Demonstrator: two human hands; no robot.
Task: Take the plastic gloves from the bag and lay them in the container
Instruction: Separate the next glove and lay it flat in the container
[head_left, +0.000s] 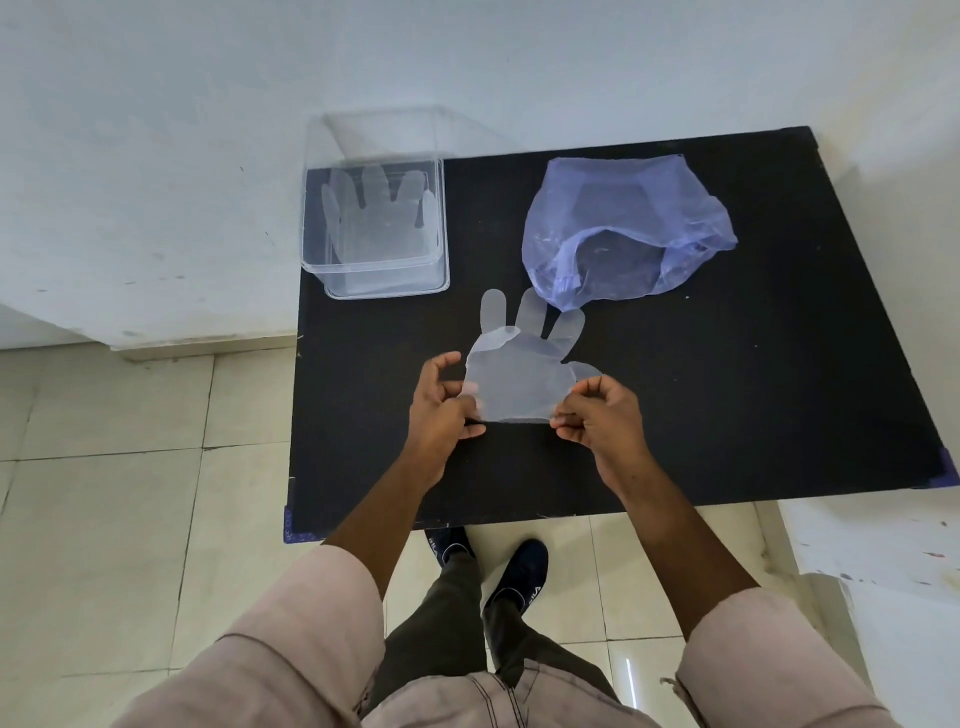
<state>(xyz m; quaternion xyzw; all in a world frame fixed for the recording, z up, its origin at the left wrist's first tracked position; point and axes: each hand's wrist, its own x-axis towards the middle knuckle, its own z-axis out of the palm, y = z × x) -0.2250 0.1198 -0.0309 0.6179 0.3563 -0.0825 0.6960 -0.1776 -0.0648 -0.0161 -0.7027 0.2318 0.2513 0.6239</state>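
A clear plastic glove (519, 364) is held over the black table (727, 395), its fingers pointing away from me and one finger folded down. My left hand (441, 410) pinches the cuff's left corner. My right hand (597, 415) pinches the cuff's right corner. The purple plastic bag (623, 223) lies open at the back right of the table, its mouth toward me. A clear rectangular container (441, 270) stands at the table's back left corner. Another clear glove (374, 218) lies flat inside it.
The table stands against a white wall (156, 156). Tiled floor (130, 519) lies to the left and below, with my legs and dark shoes (519, 571) under the near edge. A white, paint-flecked surface (883, 545) sits at the right.
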